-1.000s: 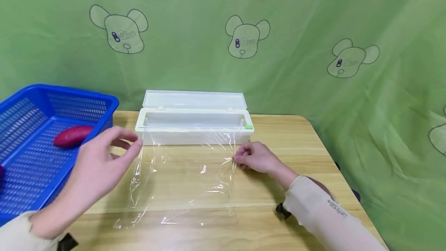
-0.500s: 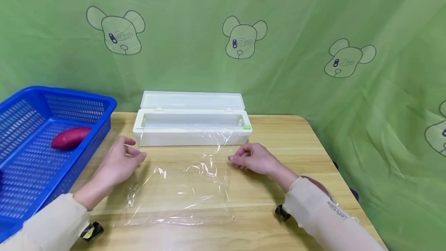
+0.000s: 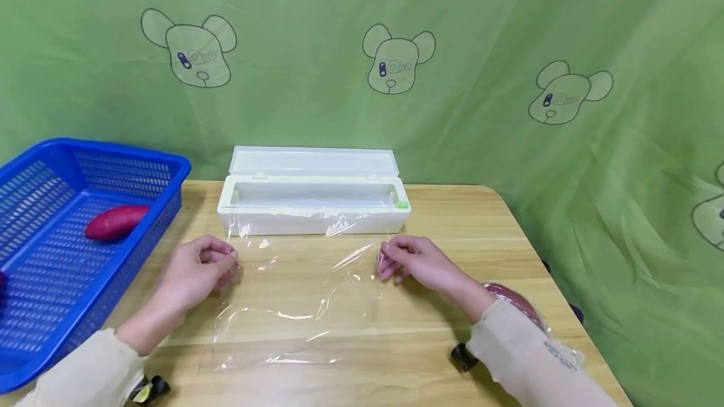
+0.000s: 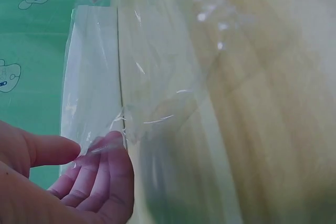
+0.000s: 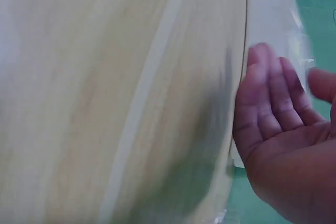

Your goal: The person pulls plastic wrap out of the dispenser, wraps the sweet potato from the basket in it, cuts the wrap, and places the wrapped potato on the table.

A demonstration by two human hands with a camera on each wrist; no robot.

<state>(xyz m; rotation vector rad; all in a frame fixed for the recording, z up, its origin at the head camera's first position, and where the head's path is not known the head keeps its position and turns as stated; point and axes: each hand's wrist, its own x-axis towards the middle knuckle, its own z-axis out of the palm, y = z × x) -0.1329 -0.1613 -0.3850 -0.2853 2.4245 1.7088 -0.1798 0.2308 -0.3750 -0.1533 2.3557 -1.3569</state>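
A sheet of clear cling film (image 3: 294, 316) stretches toward me over the table from the front of a white cling film dispenser box (image 3: 317, 223), whose lid (image 3: 313, 162) stands raised. My left hand (image 3: 195, 272) pinches the film's left edge between thumb and fingers; in the left wrist view the film (image 4: 149, 121) runs off from those fingertips. At the opposite edge my right hand (image 3: 418, 259) holds the film with curled fingers, just in front of the box's right end. In the right wrist view the right hand (image 5: 283, 114) shows its thumb beside the film's edge.
A blue plastic basket (image 3: 183, 171) at the left contains a purplish-red, sweet-potato-shaped item (image 3: 115, 222). A dark red item wrapped in film (image 3: 513, 300) lies partly behind my right forearm. The wooden table (image 3: 469, 218) ends before a green curtain (image 3: 305, 112).
My left hand has come down and inward from beside the basket to the film's left edge and now pinches it. My right hand stays near the right edge, its fingers now under the film.
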